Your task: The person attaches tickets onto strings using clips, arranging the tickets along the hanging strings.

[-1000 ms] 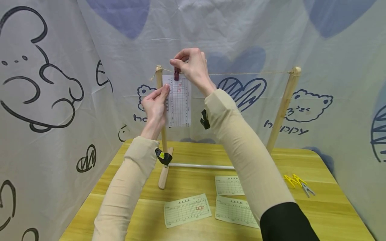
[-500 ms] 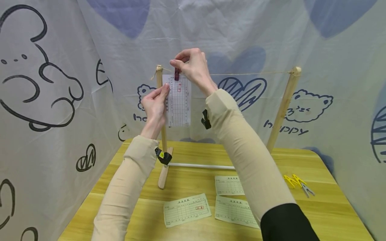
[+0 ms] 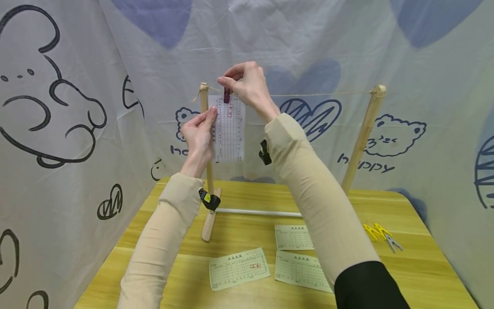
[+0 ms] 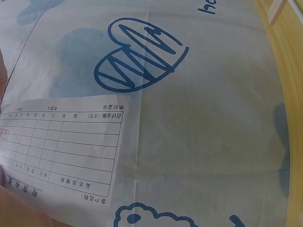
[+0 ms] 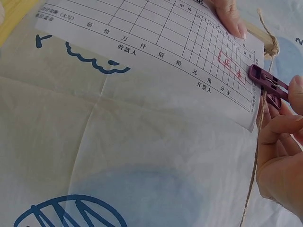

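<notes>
A printed receipt slip (image 3: pixel 229 137) with a red stamp hangs lengthwise at the left end of a string (image 3: pixel 320 94). My left hand (image 3: pixel 200 133) pinches the slip's left edge between thumb and fingers. With thumb and fingers, my right hand (image 3: pixel 248 83) grips a dark red clothespin (image 3: pixel 227 95) at the slip's top edge. In the right wrist view the clothespin (image 5: pixel 269 81) sits over the paper's edge, right at the string (image 5: pixel 255 156). The left wrist view shows the slip (image 4: pixel 61 142) reaching out from the fingers at the left border.
A wooden post (image 3: pixel 362 141) carries the string's right end; another post (image 3: pixel 204 101) stands behind the left hand. A white bar (image 3: pixel 258 212) runs low between them. Several receipt slips (image 3: pixel 239 269) lie on the wooden table (image 3: pixel 185 274). Yellow clothespins (image 3: pixel 376 231) and a grey one (image 3: pixel 393 243) lie at right.
</notes>
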`<state>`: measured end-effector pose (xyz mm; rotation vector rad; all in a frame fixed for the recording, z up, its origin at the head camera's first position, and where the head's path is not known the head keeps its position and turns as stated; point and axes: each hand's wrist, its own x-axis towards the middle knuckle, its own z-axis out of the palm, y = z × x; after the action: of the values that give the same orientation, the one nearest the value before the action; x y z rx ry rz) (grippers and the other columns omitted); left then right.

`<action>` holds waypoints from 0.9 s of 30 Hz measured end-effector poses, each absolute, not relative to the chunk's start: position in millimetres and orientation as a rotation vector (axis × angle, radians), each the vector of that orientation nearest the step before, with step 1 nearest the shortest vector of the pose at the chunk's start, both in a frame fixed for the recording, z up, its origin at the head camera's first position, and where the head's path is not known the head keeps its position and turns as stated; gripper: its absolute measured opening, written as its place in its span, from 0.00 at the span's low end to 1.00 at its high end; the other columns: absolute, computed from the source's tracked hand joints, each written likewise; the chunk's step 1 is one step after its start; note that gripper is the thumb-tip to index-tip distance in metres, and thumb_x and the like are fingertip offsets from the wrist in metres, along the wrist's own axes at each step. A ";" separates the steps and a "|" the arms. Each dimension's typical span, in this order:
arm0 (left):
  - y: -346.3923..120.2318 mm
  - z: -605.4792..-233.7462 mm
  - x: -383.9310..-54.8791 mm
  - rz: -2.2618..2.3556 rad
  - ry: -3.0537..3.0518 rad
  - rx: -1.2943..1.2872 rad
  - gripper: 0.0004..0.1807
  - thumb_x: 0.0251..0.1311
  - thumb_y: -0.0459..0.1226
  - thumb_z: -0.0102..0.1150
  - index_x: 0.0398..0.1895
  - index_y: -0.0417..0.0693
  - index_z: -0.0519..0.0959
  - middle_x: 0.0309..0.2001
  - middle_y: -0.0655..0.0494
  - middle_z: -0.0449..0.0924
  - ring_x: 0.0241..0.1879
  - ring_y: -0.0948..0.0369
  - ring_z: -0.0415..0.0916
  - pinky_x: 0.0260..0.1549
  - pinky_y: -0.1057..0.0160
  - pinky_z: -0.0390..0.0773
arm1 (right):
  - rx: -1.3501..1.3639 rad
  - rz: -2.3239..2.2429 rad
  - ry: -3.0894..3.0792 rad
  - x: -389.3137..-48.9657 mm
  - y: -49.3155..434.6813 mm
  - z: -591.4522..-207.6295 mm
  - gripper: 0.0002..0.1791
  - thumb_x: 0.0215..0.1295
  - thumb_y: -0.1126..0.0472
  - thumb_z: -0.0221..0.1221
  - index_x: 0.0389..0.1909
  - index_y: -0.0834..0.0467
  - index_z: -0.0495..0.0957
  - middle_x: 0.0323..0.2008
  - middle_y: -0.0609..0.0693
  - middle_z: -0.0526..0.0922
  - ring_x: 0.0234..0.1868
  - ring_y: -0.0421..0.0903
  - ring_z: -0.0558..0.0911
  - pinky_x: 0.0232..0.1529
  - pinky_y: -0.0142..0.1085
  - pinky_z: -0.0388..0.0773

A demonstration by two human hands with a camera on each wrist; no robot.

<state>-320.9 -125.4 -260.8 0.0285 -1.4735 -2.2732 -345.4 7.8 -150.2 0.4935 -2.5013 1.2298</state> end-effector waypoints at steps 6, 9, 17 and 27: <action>-124.6 -259.8 -321.6 -2.288 -1.456 0.039 0.14 0.58 0.40 0.71 0.45 0.43 0.87 0.32 0.60 0.89 0.31 0.65 0.85 0.35 0.72 0.85 | 0.511 1.211 -2.510 -344.7 8.9 -150.5 0.16 0.68 0.49 0.65 0.49 0.54 0.86 0.45 0.50 0.90 0.43 0.41 0.85 0.43 0.29 0.76; -124.7 -259.9 -321.2 -2.278 -1.469 0.042 0.16 0.58 0.41 0.71 0.47 0.42 0.86 0.31 0.61 0.88 0.31 0.65 0.85 0.35 0.72 0.85 | 0.506 1.222 -2.516 -344.2 9.1 -150.5 0.16 0.68 0.48 0.65 0.49 0.54 0.86 0.45 0.50 0.90 0.39 0.40 0.83 0.35 0.29 0.75; -124.4 -261.2 -320.9 -2.237 -1.489 0.053 0.17 0.57 0.42 0.72 0.46 0.42 0.87 0.34 0.58 0.90 0.32 0.64 0.86 0.37 0.70 0.85 | 0.526 1.246 -2.528 -344.5 11.4 -152.3 0.18 0.67 0.48 0.64 0.51 0.54 0.85 0.45 0.51 0.89 0.24 0.38 0.77 0.17 0.30 0.70; -125.7 -268.1 -317.1 -2.146 -1.529 0.078 0.18 0.55 0.40 0.74 0.47 0.39 0.86 0.43 0.46 0.89 0.34 0.65 0.88 0.42 0.66 0.87 | 0.518 1.317 -2.563 -344.3 15.7 -151.3 0.24 0.67 0.47 0.65 0.59 0.54 0.81 0.53 0.50 0.87 0.36 0.40 0.85 0.16 0.32 0.73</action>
<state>-317.1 -125.7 -268.1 0.0785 -1.5291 -2.1459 -344.3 15.7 -151.3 0.5185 -2.5629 1.3172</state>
